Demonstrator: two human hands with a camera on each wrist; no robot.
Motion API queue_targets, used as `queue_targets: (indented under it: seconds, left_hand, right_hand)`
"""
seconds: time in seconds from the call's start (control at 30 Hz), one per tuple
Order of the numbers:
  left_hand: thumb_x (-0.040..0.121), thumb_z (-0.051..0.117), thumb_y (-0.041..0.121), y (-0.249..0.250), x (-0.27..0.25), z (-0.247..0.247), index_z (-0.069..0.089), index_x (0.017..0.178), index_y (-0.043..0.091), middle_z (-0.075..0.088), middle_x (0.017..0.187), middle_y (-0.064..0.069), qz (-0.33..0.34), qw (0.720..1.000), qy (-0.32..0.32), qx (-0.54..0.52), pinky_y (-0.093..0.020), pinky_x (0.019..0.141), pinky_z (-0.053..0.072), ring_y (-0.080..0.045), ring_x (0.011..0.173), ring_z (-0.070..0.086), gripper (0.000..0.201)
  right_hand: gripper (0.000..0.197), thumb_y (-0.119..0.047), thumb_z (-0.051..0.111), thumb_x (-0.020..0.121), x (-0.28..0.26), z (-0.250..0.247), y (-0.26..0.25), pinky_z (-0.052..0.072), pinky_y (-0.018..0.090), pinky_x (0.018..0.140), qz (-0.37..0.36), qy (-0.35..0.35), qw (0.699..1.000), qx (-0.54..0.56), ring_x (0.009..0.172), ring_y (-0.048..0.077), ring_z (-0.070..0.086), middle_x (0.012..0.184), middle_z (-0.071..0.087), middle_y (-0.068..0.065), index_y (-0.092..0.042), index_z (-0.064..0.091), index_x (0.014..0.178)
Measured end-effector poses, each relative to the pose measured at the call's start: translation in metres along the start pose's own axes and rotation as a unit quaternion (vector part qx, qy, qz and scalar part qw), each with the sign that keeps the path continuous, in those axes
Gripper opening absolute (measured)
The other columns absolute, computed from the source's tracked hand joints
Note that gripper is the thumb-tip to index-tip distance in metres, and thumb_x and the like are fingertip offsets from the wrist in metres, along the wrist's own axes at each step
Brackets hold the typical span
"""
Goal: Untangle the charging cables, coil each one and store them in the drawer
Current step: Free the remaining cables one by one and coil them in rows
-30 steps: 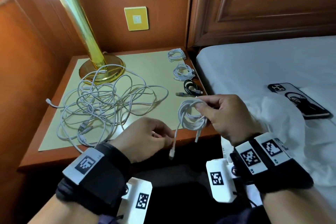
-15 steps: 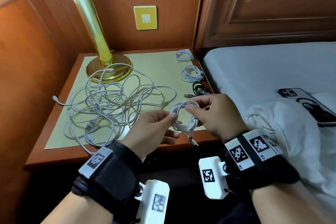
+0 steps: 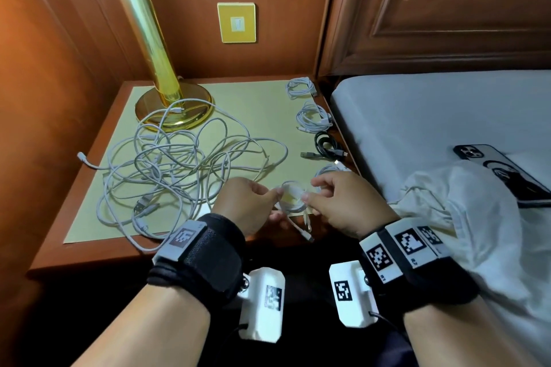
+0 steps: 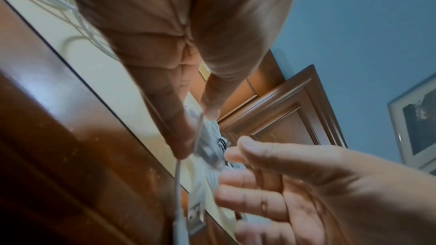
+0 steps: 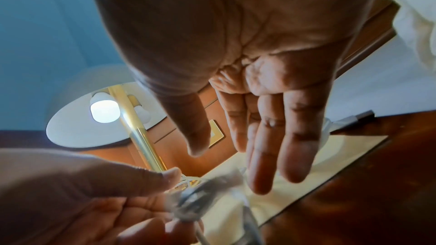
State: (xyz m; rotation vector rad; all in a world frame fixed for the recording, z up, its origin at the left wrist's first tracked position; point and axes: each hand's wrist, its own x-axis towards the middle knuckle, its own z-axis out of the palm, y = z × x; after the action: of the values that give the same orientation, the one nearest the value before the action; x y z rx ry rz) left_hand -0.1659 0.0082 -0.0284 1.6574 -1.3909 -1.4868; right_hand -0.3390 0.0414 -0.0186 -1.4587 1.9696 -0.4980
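Observation:
A small coiled white cable (image 3: 293,202) hangs just above the front edge of the nightstand (image 3: 253,104), its plug ends dangling. My left hand (image 3: 275,195) pinches the coil between thumb and forefinger; the left wrist view shows that pinch (image 4: 202,116) on the blurred coil (image 4: 210,131). My right hand (image 3: 310,197) hovers beside the coil with straight fingers and the thumb apart (image 5: 226,165), gripping nothing. A big tangle of white cables (image 3: 179,170) covers the left half of the top. No drawer is in view.
Along the right edge lie two white coils (image 3: 299,88) (image 3: 314,119), a black coil (image 3: 326,146) and another white one (image 3: 328,170) partly behind my right hand. A gold lamp base (image 3: 173,107) stands at the back left. The bed (image 3: 432,116) holds a phone (image 3: 501,173) and white cloth (image 3: 477,217).
The coil passed from my right hand to my left: first the right held it alone, then both did, and now the right fingers have let go. Both hands moved forward over the nightstand edge.

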Motion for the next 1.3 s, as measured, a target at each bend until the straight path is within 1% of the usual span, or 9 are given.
queue_targets:
  seconds: [0.13,0.23,0.33,0.47,0.57,0.67,0.8,0.93,1.3]
  left_hand:
    - [0.097,0.065,0.019,0.002,0.004,0.002,0.072,0.083,0.007,0.076,0.081,-0.015,0.021,0.997,-0.004,0.077,-0.052,0.082,0.061,-0.030,0.079,0.076,0.019]
    - [0.100,0.055,0.017,0.000,0.003,-0.005,0.071,0.083,0.014,0.075,0.093,-0.019,0.037,0.984,-0.029,0.172,-0.052,0.079,0.061,-0.035,0.085,0.074,0.024]
    - [0.103,0.048,0.029,-0.001,0.002,-0.020,0.068,0.109,0.012,0.070,0.099,-0.010,0.074,0.946,0.017,0.316,-0.035,0.080,0.053,-0.029,0.090,0.066,0.027]
    - [0.103,0.048,0.037,-0.001,-0.004,-0.040,0.054,0.137,0.015,0.067,0.121,-0.006,0.061,0.927,0.039,0.369,-0.030,0.088,0.046,-0.025,0.112,0.061,0.040]
    - [0.103,0.047,0.038,-0.005,-0.007,-0.050,0.054,0.133,0.012,0.061,0.125,-0.010,0.048,0.905,0.014,0.421,-0.032,0.087,0.045,-0.028,0.115,0.058,0.041]
    - [0.102,0.050,0.038,-0.009,-0.006,-0.057,0.055,0.128,0.015,0.047,0.132,-0.013,0.023,0.886,-0.014,0.464,-0.034,0.084,0.046,-0.029,0.105,0.060,0.035]
    - [0.101,0.050,0.045,-0.014,-0.002,-0.066,0.046,0.142,0.021,0.043,0.141,-0.011,0.010,0.867,-0.020,0.498,-0.038,0.094,0.049,-0.030,0.116,0.058,0.048]
    - [0.100,0.051,0.046,-0.017,0.003,-0.076,0.059,0.120,0.019,0.050,0.128,-0.009,0.018,0.865,-0.004,0.502,-0.033,0.077,0.042,-0.024,0.096,0.057,0.034]
    - [0.093,0.058,0.045,-0.048,0.003,-0.125,0.059,0.101,0.024,0.051,0.112,-0.004,0.055,0.851,0.062,0.518,-0.041,0.085,0.052,-0.026,0.096,0.057,0.023]
  right_hand:
    - [0.051,-0.045,0.067,0.089,-0.004,-0.002,0.002,0.046,0.034,0.105,0.016,0.001,0.999,-0.032,0.116,0.016,0.060,0.122,0.066,-0.001,-0.021,0.060,0.133]
    - [0.019,-0.040,0.067,0.091,-0.009,-0.004,-0.003,0.051,0.030,0.089,-0.001,0.018,0.999,-0.043,0.093,0.011,0.063,0.092,0.067,-0.011,-0.023,0.070,0.098]
    - [0.028,-0.037,0.061,0.092,-0.016,0.000,-0.014,0.056,0.032,0.078,-0.017,0.015,0.998,-0.058,0.074,0.011,0.066,0.073,0.071,-0.005,-0.014,0.073,0.081]
    - [0.028,-0.042,0.062,0.091,-0.024,0.014,-0.030,0.057,0.034,0.079,-0.039,-0.061,0.995,-0.067,0.073,0.012,0.068,0.074,0.073,-0.001,-0.019,0.072,0.079]
    - [0.033,-0.045,0.061,0.091,-0.025,0.025,-0.038,0.057,0.033,0.078,-0.043,-0.114,0.989,-0.085,0.075,0.016,0.070,0.074,0.073,0.004,-0.016,0.075,0.087]
    - [0.039,-0.046,0.056,0.089,-0.015,0.031,-0.042,0.057,0.036,0.077,-0.026,-0.074,0.989,-0.123,0.081,0.023,0.069,0.082,0.074,0.007,-0.012,0.075,0.089]
    - [0.041,-0.055,0.051,0.085,-0.005,0.033,-0.047,0.055,0.035,0.076,0.012,-0.044,0.988,-0.147,0.080,0.019,0.065,0.081,0.070,-0.001,-0.017,0.067,0.083]
    - [0.039,-0.054,0.052,0.089,-0.006,0.037,-0.057,0.054,0.037,0.081,0.009,-0.063,0.985,-0.162,0.088,0.020,0.064,0.092,0.068,0.000,-0.017,0.064,0.090]
    - [0.059,-0.048,0.056,0.094,0.006,0.075,-0.099,0.041,0.037,0.099,-0.058,-0.094,0.990,-0.087,0.121,0.022,0.052,0.148,0.031,0.003,-0.027,0.036,0.146]
